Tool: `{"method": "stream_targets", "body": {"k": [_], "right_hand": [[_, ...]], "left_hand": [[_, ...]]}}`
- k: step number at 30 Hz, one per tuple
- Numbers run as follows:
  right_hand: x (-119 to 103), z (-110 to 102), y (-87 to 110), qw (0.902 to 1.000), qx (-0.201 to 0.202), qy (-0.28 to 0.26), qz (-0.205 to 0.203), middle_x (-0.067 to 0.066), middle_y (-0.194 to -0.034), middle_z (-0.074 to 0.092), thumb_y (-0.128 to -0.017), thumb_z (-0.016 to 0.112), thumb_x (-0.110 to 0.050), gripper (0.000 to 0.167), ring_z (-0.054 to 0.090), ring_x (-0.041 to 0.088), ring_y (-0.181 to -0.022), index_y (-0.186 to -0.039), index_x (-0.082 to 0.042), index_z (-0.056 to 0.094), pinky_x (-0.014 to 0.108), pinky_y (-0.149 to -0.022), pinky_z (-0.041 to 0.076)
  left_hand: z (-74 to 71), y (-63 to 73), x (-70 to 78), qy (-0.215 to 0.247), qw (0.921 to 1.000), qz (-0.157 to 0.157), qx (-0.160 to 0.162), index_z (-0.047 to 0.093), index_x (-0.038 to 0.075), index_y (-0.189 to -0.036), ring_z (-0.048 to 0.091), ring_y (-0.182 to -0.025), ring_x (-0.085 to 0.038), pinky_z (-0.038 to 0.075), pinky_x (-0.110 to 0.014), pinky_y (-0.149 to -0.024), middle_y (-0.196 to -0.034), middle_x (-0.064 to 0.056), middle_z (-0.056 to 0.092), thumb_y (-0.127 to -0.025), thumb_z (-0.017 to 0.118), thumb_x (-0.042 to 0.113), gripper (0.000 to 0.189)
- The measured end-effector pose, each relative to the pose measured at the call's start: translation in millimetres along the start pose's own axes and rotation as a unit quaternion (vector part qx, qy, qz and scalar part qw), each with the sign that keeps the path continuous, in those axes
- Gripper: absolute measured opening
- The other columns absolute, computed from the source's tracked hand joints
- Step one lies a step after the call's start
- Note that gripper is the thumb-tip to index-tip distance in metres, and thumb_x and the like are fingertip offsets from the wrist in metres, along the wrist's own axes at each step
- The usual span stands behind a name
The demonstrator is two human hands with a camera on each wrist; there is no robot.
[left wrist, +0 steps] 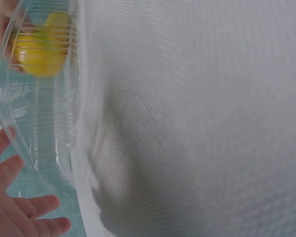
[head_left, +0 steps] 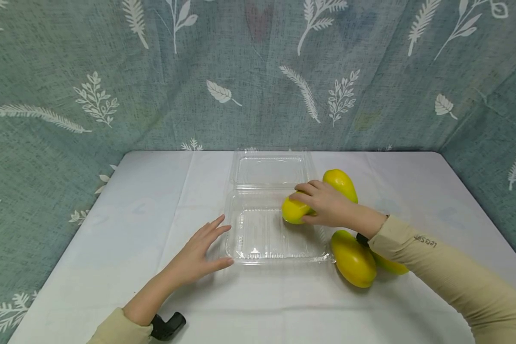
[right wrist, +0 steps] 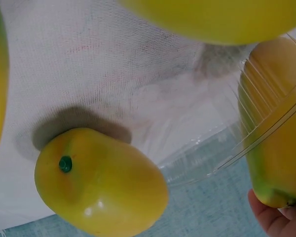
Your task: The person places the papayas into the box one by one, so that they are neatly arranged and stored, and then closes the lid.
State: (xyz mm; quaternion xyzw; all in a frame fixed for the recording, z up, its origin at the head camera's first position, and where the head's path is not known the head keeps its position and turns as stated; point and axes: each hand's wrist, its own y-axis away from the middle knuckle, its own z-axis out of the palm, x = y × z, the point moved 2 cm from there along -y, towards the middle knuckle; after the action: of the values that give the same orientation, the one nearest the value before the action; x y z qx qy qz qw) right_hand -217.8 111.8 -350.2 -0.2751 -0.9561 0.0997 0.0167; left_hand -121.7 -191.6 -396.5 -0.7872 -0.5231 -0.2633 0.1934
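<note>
A clear plastic clamshell box [head_left: 279, 260] lies opened on the table, its lid [head_left: 271, 186] folded back toward the wall. My right hand [head_left: 331, 205] grips a yellow mango [head_left: 294, 211] over the right part of the box's base. In the right wrist view, this mango [right wrist: 276, 123] is partly seen through the clear plastic, with fingertips at its lower end. My left hand [head_left: 195, 253] is beside the box's left edge, fingers spread and holding nothing. Its fingertips are close to the rim; whether they touch it, I cannot tell.
One mango [head_left: 340, 184] lies behind my right hand. Two more, a front mango [head_left: 353, 260] and a partly hidden mango [head_left: 391, 264], lie right of the box near my right sleeve. A white cloth [head_left: 284, 306] covers the table; a leaf-patterned curtain [head_left: 258, 95] hangs behind.
</note>
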Motion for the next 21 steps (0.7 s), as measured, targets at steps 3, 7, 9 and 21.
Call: {"method": "stream_targets", "body": {"k": [3,7,9,21], "right_hand": [[-0.9,-0.5,0.6,1.0000,-0.006,0.004,-0.003,0.016,-0.121,0.053,-0.076,0.073,-0.023,0.050,0.050,0.033,-0.106,-0.120,-0.008,0.054,0.044,-0.090,0.042],[-2.0,-1.0,1.1,0.9999,-0.007,0.006,-0.010,0.017,-0.122,0.053,-0.075,0.072,-0.018,0.050,0.050,0.034,-0.107,-0.120,-0.007,0.054,0.044,-0.091,0.042],[-2.2,-1.1,1.1,0.9999,-0.005,0.001,-0.012,0.017,-0.121,0.053,-0.074,0.072,-0.017,0.050,0.050,0.034,-0.107,-0.120,-0.006,0.054,0.044,-0.092,0.042],[-2.1,-1.0,0.8,0.9996,-0.018,-0.021,0.001,0.017,-0.120,0.053,-0.075,0.075,-0.022,0.052,0.050,0.033,-0.108,-0.121,-0.006,0.054,0.043,-0.091,0.043]], "left_hand": [[0.1,-0.3,0.3,0.001,1.0000,0.002,0.001,0.042,0.015,-0.136,0.019,-0.134,-0.045,0.023,-0.067,-0.098,-0.151,-0.003,0.023,-0.079,0.067,0.045,0.069],[0.5,-0.3,0.2,0.002,1.0000,0.002,0.001,0.042,0.015,-0.136,0.019,-0.134,-0.044,0.023,-0.067,-0.098,-0.151,-0.003,0.023,-0.079,0.067,0.044,0.069],[0.6,-0.3,0.2,0.002,1.0000,0.001,0.000,0.042,0.015,-0.136,0.019,-0.134,-0.044,0.023,-0.067,-0.098,-0.151,-0.003,0.023,-0.079,0.067,0.045,0.069],[0.1,1.0,-0.7,0.003,1.0000,-0.001,0.002,0.040,0.016,-0.137,0.018,-0.134,-0.044,0.023,-0.068,-0.097,-0.151,-0.001,0.021,-0.079,0.066,0.045,0.070]]}}
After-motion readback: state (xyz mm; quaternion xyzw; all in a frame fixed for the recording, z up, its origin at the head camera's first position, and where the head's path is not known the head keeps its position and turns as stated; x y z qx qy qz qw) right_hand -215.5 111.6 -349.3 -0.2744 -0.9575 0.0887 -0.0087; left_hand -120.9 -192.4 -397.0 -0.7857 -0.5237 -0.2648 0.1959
